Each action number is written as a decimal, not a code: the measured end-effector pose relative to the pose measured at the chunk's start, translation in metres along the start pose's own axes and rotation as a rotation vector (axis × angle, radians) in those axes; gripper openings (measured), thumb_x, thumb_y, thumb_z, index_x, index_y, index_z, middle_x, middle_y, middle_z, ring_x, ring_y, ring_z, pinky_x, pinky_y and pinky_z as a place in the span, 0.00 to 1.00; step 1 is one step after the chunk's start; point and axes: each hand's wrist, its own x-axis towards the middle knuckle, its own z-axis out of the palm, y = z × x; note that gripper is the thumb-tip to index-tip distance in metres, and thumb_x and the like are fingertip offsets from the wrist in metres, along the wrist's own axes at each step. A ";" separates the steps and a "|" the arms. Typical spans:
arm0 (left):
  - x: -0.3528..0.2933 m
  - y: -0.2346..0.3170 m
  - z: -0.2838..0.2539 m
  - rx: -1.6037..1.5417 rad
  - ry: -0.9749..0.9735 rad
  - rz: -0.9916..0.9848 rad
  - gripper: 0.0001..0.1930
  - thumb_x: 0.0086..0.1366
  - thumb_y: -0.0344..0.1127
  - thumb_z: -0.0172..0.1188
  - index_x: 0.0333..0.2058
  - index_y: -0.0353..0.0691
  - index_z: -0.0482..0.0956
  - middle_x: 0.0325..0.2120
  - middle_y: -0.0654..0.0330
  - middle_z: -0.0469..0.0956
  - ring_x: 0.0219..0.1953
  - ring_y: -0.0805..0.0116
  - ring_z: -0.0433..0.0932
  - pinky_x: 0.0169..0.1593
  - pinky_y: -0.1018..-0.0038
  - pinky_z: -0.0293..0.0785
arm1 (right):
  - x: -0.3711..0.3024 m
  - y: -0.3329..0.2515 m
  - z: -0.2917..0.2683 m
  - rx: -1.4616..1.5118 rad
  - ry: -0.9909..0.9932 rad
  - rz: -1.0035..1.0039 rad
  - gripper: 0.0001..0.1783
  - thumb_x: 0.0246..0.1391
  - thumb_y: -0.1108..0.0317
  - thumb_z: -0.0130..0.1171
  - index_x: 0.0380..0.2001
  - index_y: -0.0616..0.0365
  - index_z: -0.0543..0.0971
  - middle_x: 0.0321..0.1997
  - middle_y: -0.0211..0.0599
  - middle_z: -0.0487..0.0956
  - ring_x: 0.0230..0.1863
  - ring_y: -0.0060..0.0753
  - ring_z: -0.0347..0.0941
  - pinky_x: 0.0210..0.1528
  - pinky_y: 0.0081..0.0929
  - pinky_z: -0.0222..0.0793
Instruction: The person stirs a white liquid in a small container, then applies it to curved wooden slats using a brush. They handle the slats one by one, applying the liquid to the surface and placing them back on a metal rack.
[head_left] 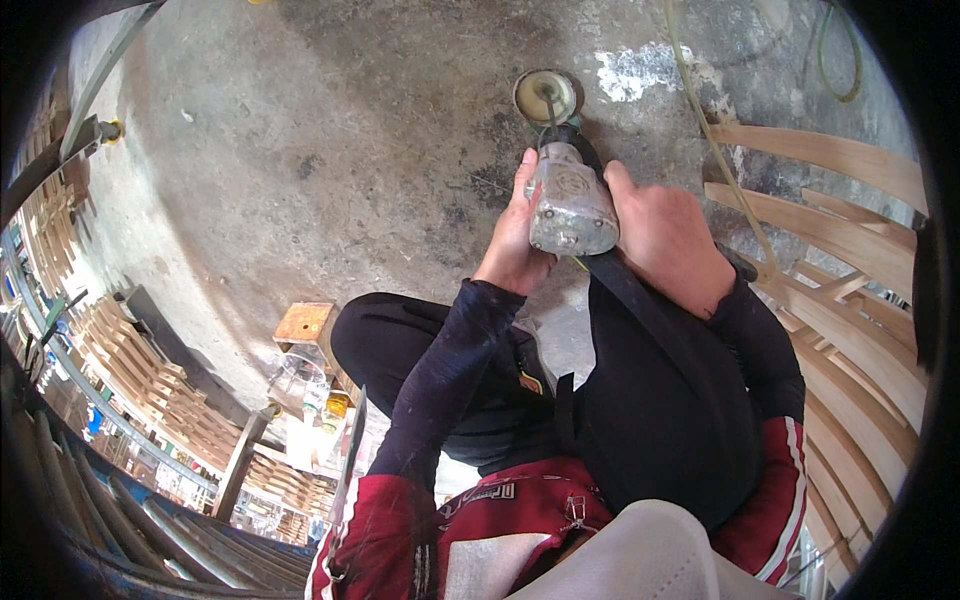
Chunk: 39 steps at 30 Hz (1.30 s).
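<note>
Left hand (512,238) and right hand (662,240) clasp a metal power tool (573,212) from either side; probably heavy, rigid and sturdy, it is best held two-handed around its body.

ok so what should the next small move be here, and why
I'd probably steady the power tool so the thin rod doesn't knock the round cup: the rod reaches over it, and the left hand and right hand are both on the tool, with neither bracing the cup.
</note>
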 end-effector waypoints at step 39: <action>-0.006 0.005 0.001 0.044 0.015 0.031 0.30 0.69 0.63 0.38 0.54 0.46 0.69 0.46 0.61 0.76 0.48 0.67 0.76 0.51 0.68 0.73 | 0.008 0.001 -0.002 0.092 -0.035 -0.010 0.22 0.44 0.65 0.61 0.40 0.63 0.67 0.19 0.54 0.74 0.26 0.59 0.74 0.27 0.50 0.67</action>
